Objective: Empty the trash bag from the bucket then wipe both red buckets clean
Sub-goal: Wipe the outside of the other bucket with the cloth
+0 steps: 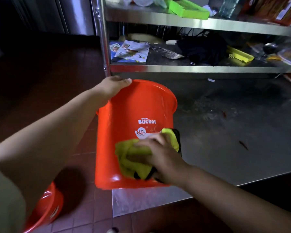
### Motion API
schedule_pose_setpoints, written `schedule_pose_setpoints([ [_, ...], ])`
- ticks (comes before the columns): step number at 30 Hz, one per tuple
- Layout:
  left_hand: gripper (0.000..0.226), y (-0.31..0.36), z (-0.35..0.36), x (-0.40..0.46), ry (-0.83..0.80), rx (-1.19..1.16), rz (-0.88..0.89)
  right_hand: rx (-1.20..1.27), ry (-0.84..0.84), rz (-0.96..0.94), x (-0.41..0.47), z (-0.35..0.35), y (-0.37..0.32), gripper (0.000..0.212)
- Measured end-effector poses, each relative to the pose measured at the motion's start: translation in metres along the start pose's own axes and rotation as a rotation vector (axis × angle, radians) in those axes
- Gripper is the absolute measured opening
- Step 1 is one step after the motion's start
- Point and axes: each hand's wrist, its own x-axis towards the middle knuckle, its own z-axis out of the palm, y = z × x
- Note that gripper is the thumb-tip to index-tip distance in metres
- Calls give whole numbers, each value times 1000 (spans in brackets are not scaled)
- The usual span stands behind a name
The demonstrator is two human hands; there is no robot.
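— Red bucket (124, 132) lies tipped on its side at the steel table's (225, 148) corner, mouth turned away, white "water Bucket" lettering facing up. Who has it?

— Left hand (113, 87) grips the rim, thumb on top; the fingers go over the edge and can't be seen. Right hand (160, 153) presses a yellow-green cloth (133, 158) flat against the outer wall, just under the logo, fingers spread over it.

— Is that cloth all one colour?

— Black shows at its edges by the palm; whether that's backing or a second piece, I cannot tell.

— The other bucket?

— Second bucket (47, 207) stands on the tiled floor (84, 207) at lower left, half covered by the left forearm and cut by the frame. Its inside is not visible.

— Any trash bag?

— Something dark is bunched on the lower shelf (191, 68) behind; too murky to name. Papers and yellow plastic lie beside it.
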Motion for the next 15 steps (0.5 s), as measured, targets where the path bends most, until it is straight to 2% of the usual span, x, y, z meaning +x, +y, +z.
schedule_pose_setpoints([
  [2,39,-5,-2,3,43,-79,8,-43,51,39,26,-4,26,58],
  [4,36,-6,0,7,44,-131,6,-113,106,157,60,-13,57,46],
  [6,26,-8,5,9,46,-157,-4,-165,152,288,89,-24,87,44],
  [9,22,-15,10,10,67,-206,-53,-238,128,346,110,-32,111,35],
  [12,19,-22,9,6,85,-238,-53,-217,134,358,101,-28,94,29],
  [15,16,-29,2,-1,71,-284,-10,-165,61,265,62,-23,56,34],
])
